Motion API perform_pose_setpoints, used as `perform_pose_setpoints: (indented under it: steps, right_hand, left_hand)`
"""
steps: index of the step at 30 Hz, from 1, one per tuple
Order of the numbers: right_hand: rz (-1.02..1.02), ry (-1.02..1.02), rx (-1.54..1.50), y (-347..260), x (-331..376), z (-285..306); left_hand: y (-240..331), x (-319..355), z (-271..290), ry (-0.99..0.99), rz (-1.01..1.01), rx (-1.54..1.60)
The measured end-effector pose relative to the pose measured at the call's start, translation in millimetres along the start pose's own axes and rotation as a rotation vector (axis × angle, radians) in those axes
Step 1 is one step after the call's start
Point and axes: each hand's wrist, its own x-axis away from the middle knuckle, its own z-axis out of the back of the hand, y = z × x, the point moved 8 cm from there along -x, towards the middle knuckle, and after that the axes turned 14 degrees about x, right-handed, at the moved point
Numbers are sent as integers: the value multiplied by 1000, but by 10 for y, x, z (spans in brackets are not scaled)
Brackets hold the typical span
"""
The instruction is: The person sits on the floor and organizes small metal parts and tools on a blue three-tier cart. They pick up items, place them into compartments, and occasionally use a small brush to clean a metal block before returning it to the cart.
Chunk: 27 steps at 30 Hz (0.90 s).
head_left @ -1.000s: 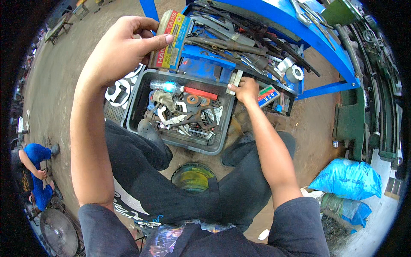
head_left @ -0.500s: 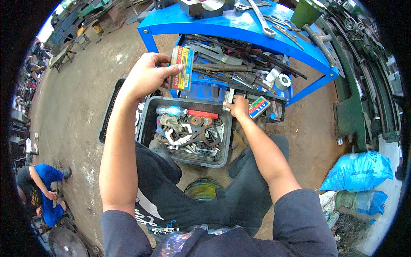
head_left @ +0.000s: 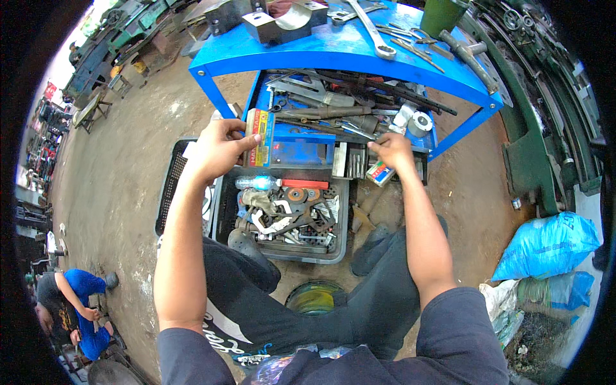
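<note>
My left hand (head_left: 224,149) grips a small flat cardboard box (head_left: 259,136), red, yellow and blue, between thumb and fingers. It is held upright in front of the blue table's lower shelf. My right hand (head_left: 393,153) is over an open drawer (head_left: 416,158) below that shelf, fingers drawn together; whatever they hold is hidden. Just below this hand lies a small white, red and green box (head_left: 380,173). Left of it, narrow metal pieces (head_left: 357,163) lie in the drawer beside a pale bar (head_left: 340,159).
A black crate (head_left: 340,247) with grinding discs, a bottle and metal parts stands between my feet. Long tools fill the shelf (head_left: 269,96). On the blue table (head_left: 308,51) lie a wrench (head_left: 372,29) and a hammer (head_left: 471,61). Another person (head_left: 74,305) crouches at the left.
My right hand has moved from the pale bar rightward, to above the small white, red and green box. The left hand still holds its box, now slightly lower in view. The view has shifted.
</note>
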Motion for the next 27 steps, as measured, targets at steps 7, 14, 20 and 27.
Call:
perform_pose_setpoints:
  steps: [7, 14, 20, 27]
  right_hand:
    - [-167, 2, 132, 389, 185, 288]
    - [11, 143, 102, 147, 342, 274]
    - [432, 42, 427, -501, 457, -495]
    - [439, 18, 660, -592, 372, -660]
  left_hand:
    - [-9, -19, -370, -55, 53, 20]
    - [162, 12, -600, -67, -38, -163]
    - [164, 4, -671, -84, -35, -114]
    - [87, 142, -468, -98, 1, 9]
